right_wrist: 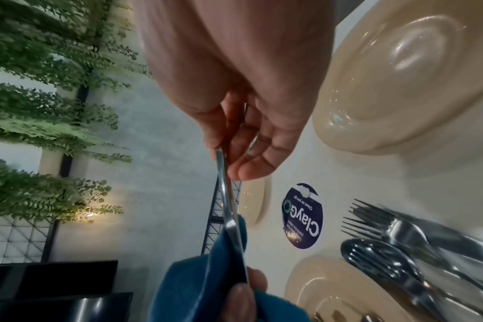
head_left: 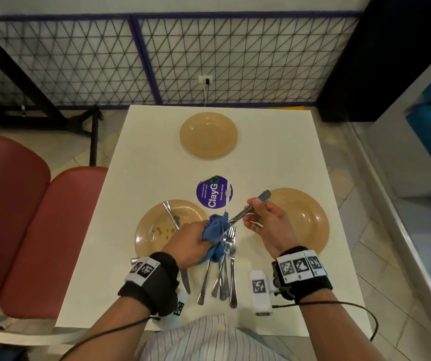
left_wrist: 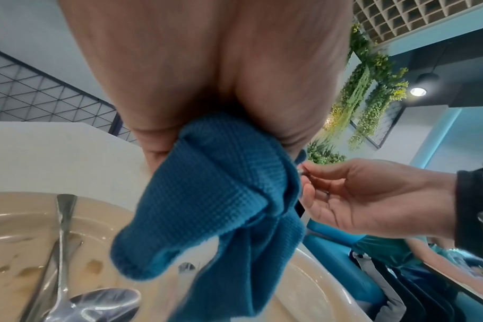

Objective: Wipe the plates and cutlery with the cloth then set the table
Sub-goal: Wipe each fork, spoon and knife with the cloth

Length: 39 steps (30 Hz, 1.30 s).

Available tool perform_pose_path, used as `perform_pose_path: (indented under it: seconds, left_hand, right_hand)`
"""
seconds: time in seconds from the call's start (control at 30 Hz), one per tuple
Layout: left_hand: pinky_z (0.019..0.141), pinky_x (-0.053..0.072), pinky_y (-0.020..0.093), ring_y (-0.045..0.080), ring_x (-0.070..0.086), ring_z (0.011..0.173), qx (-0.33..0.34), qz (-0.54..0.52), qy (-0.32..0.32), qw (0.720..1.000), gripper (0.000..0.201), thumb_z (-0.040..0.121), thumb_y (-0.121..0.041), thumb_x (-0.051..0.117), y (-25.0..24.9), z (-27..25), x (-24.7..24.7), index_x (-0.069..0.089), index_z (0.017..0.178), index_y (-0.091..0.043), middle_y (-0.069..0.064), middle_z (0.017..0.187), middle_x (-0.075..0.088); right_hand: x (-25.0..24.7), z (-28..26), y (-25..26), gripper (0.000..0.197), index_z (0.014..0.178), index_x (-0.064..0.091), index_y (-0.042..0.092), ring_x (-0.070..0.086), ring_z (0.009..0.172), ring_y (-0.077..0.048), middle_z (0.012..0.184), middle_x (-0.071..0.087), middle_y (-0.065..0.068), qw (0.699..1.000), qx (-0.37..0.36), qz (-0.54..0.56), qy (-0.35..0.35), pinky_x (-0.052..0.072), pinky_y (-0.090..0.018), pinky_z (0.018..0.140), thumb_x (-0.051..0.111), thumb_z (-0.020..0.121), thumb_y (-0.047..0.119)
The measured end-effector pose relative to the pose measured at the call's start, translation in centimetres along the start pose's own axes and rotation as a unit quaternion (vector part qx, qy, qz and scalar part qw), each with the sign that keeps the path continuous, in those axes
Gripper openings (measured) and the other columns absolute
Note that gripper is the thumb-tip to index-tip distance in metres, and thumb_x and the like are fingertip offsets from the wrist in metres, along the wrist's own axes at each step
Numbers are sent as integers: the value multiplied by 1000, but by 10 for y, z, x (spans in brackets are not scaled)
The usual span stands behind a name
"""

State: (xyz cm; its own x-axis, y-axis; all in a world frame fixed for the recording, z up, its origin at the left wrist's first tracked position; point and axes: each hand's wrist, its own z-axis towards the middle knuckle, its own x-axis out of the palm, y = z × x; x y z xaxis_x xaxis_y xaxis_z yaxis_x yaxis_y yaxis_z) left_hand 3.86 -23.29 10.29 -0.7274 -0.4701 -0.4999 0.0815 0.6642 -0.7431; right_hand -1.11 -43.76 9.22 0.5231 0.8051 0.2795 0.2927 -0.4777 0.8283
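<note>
My left hand grips a bunched blue cloth just above the table, between two tan plates. My right hand pinches the handle of a steel piece of cutlery that slants down into the cloth; its lower end is wrapped and hidden. In the right wrist view the steel shaft runs from my fingertips into the cloth. The left plate has food stains and a spoon in it. The right plate and the far plate are bare.
Several forks and spoons lie in a loose pile on the white table near its front edge, a knife beside them. A purple round sticker marks the middle. A white tagged device lies front right. Red chairs stand left.
</note>
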Motion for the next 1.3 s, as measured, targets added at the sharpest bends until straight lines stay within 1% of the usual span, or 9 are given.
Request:
perform_pose_path:
  seconds: [0.13, 0.33, 0.5, 0.63, 0.73, 0.83, 1.0, 1.13, 1.3]
  left_hand:
    - [77, 50, 31, 19, 64, 81, -13, -5, 20, 1000, 21, 100, -25, 53, 7, -4, 4, 64, 100, -8, 13, 91, 69]
    - [81, 53, 30, 16, 66, 86, -74, -1, -5, 997, 15, 99, -28, 56, 39, -21, -20, 65, 102, -16, 2, 91, 70]
    - [58, 40, 21, 13, 60, 71, -125, 30, -76, 989, 17, 97, -29, 58, 63, -30, -46, 63, 91, -14, 1, 77, 65]
    - [66, 46, 25, 23, 64, 82, -145, -36, -130, 980, 21, 96, -28, 62, 79, -38, -60, 65, 101, -8, 11, 90, 69]
    - [76, 47, 30, 26, 65, 91, -155, -62, -144, 975, 20, 96, -27, 62, 88, -45, -68, 64, 106, -10, 11, 97, 69]
    - [72, 48, 28, 24, 65, 88, -160, -92, -150, 971, 15, 96, -25, 62, 97, -51, -74, 64, 102, -12, 9, 93, 69]
    - [83, 53, 34, 22, 68, 91, -158, -118, -144, 970, 16, 95, -27, 62, 114, -57, -86, 66, 102, -13, 8, 94, 72]
    - [79, 53, 35, 24, 67, 88, -155, -116, -140, 971, 19, 96, -30, 62, 121, -56, -98, 65, 101, -11, 10, 91, 71]
    - [89, 55, 46, 24, 68, 90, -144, -133, -135, 971, 19, 95, -33, 62, 138, -48, -113, 66, 102, -15, 8, 95, 72]
  right_hand:
    - [-10, 9, 5, 18, 97, 69, 6, 62, 72, -17, 84, 66, -6, 1000, -7, 5, -26, 54, -31, 72, 58, 99, 21]
    - [-29, 20, -12, 15, 89, 66, 5, 53, 66, -16, 72, 58, -6, 994, 22, -51, -91, 52, -28, 65, 60, 97, 15]
    - [-30, 31, -61, 18, 87, 65, 0, 48, 53, -15, 69, 57, -11, 974, 88, -199, -63, 47, -29, 57, 57, 98, 11]
    - [-22, 45, -90, 21, 83, 66, 6, 52, 52, -16, 69, 59, -8, 931, 116, -344, -44, 50, -29, 55, 58, 98, 19]
    - [-16, 55, -98, 27, 79, 68, 9, 67, 62, -23, 72, 70, -7, 887, 115, -445, -51, 61, -35, 71, 61, 97, 29]
    - [-12, 60, -101, 24, 74, 66, 16, 73, 74, -28, 76, 73, -10, 860, 109, -493, -79, 61, -43, 79, 65, 92, 33]
    - [1, 60, -105, 18, 99, 65, 16, 72, 69, -23, 86, 73, -8, 843, 114, -508, -136, 62, -39, 75, 67, 89, 31]
    - [19, 50, -98, 31, 118, 61, 16, 69, 91, -26, 109, 71, -10, 826, 94, -530, -171, 53, -32, 86, 66, 90, 29]
    - [76, 8, -112, 16, 90, 63, 20, 62, 82, -20, 92, 68, -2, 792, 56, -603, -80, 46, -30, 74, 53, 94, 32]
